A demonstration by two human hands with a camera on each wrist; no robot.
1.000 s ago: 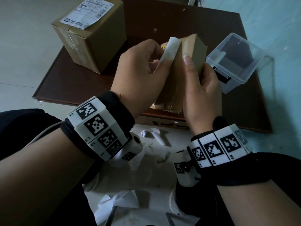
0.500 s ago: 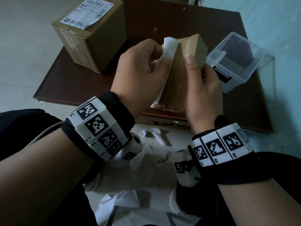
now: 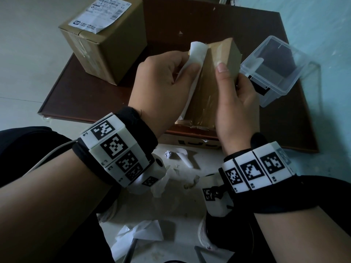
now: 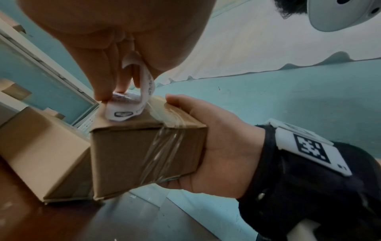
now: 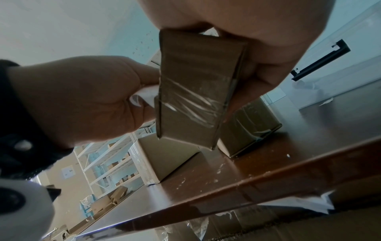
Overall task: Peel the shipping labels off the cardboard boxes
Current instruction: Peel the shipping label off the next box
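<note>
A small taped cardboard box (image 3: 209, 88) is tilted above the near edge of the brown table (image 3: 91, 95). My right hand (image 3: 227, 82) grips its right side, thumb on the near face and fingers behind. A white shipping label (image 3: 197, 52) curls off the box's left face, still stuck along part of it. My left hand (image 3: 190, 67) pinches the loose, curled part between thumb and fingers. The left wrist view shows the label (image 4: 132, 106) rolled over at the box's (image 4: 144, 154) top edge. A bigger cardboard box (image 3: 106, 44) with its own label (image 3: 100, 14) stands at the back left.
A clear plastic container (image 3: 275, 69) lies open on the table's right side, close to my right hand. White paper scraps (image 3: 140, 232) litter the floor between my knees. Another plain box (image 5: 171, 156) stands on the table behind the held one.
My left hand has pulled the label further off, and its free end now curls over more. The box has tipped slightly in my right hand.
</note>
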